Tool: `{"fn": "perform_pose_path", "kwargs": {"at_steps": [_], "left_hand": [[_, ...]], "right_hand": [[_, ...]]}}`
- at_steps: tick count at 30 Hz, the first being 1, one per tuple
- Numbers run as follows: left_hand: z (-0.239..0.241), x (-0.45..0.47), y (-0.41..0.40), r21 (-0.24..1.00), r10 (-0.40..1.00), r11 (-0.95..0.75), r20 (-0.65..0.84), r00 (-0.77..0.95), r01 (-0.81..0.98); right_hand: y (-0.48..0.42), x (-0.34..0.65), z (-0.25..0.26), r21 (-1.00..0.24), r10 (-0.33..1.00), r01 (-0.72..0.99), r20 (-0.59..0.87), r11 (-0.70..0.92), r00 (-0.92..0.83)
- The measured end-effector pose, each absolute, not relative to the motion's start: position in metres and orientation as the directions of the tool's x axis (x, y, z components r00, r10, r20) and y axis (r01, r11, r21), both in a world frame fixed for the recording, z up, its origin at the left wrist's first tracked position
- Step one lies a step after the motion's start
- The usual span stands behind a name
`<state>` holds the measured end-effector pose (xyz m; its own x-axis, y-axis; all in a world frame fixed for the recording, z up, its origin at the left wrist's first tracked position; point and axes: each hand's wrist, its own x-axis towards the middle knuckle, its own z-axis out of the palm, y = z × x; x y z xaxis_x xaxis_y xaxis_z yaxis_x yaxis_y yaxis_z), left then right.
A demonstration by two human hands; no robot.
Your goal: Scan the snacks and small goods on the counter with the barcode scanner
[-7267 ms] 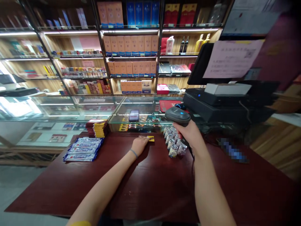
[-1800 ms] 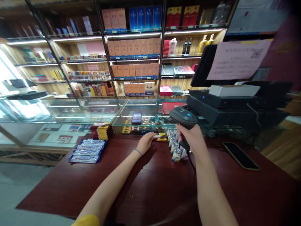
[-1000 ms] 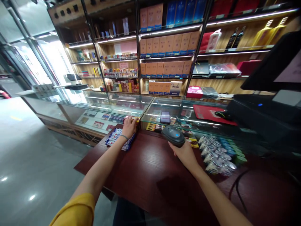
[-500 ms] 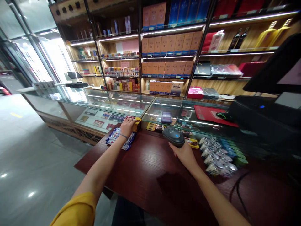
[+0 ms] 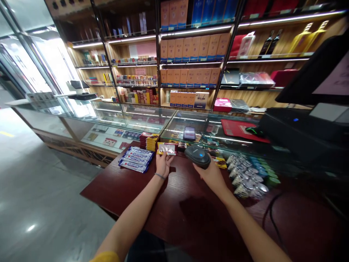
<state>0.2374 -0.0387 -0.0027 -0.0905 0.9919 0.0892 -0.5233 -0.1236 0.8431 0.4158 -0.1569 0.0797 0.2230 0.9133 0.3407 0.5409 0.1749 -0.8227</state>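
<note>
My left hand (image 5: 163, 165) grips a small flat snack packet (image 5: 167, 148) with yellow and dark red ends and a silvery, shiny face, held above the counter. My right hand (image 5: 211, 173) is closed round the handle of a black barcode scanner (image 5: 198, 155) with a lit blue light, its head towards the packet. To the left of the packet stands a stack of red and yellow packets (image 5: 149, 141). In front of that stack lie several blue and white wrapped bars (image 5: 136, 158) in a row.
Silver-topped cans (image 5: 244, 174) and green-topped ones (image 5: 269, 173) stand on the right of the dark red wooden counter (image 5: 174, 207). Behind runs a glass display case (image 5: 131, 116). A black monitor (image 5: 313, 72), a red mat (image 5: 237, 130) and a cable (image 5: 269, 214) are at right.
My left hand has moved right from the stack of packets, bringing one packet with it, and has turned palm up. The scanner in my right hand has hardly moved. The view has shifted slightly.
</note>
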Motion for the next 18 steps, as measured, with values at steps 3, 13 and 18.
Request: {"fn": "perform_pose_path", "kwargs": {"at_steps": [3,13,18], "left_hand": [[-0.009,0.234,-0.042,0.857,0.997,-0.076,0.064,-0.041,-0.510],[-0.011,0.229,-0.039,0.824,0.999,-0.035,0.021,-0.031,-0.565],[-0.015,0.230,-0.038,0.656,0.999,-0.024,-0.008,-0.039,-0.754]], "right_hand": [[-0.157,0.413,0.075,-0.777,0.945,0.618,0.280,0.119,0.170],[-0.153,0.408,0.066,-0.668,0.981,0.743,0.173,0.053,0.086],[-0.154,0.410,0.070,-0.685,0.976,0.727,0.190,0.054,0.106]]}}
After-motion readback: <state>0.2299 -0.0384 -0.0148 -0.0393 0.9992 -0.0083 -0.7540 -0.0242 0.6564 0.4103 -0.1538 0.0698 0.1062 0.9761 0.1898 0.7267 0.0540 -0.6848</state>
